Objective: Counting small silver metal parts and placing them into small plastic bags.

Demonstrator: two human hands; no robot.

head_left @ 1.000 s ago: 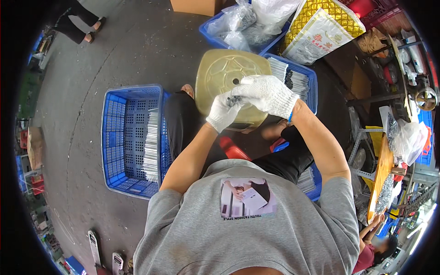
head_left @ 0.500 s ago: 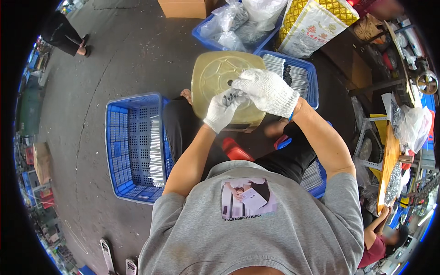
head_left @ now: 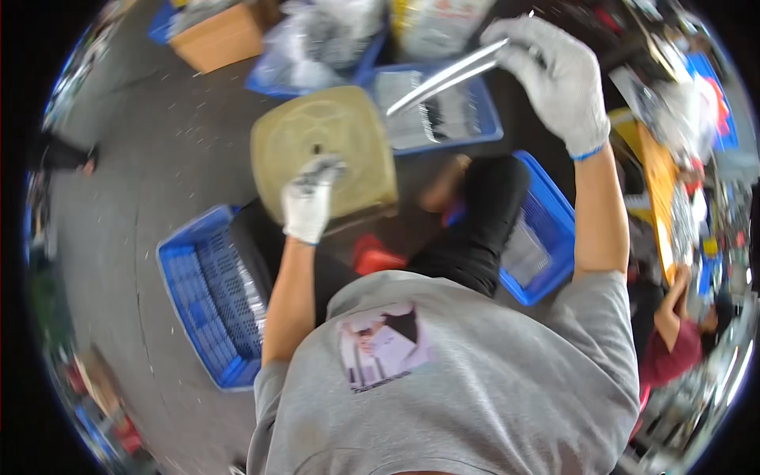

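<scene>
My gloved right hand (head_left: 554, 87) is raised at upper right, closed on two long silver metal rods (head_left: 423, 90) that slant down-left over a blue crate (head_left: 492, 111) of similar rods. My gloved left hand (head_left: 309, 202) is closed over small dark pieces (head_left: 313, 176), blurred, above the yellow plastic stool top (head_left: 277, 131). My legs are spread around the stool, with a red plastic object (head_left: 372, 255) between them.
Blue crates (head_left: 198, 285) (head_left: 554, 222) with rods stand beside both legs. Behind are bagged goods (head_left: 313, 47), a cardboard box (head_left: 214, 36) and a large sack (head_left: 435, 20). Another person (head_left: 669, 340) is at a wooden board (head_left: 657, 190) on the right; someone's leg (head_left: 63, 154) shows far left.
My hands have parted: the right rose up and rightward and now holds two rods, while the left stayed low over the stool. The whole view has swung with my head.
</scene>
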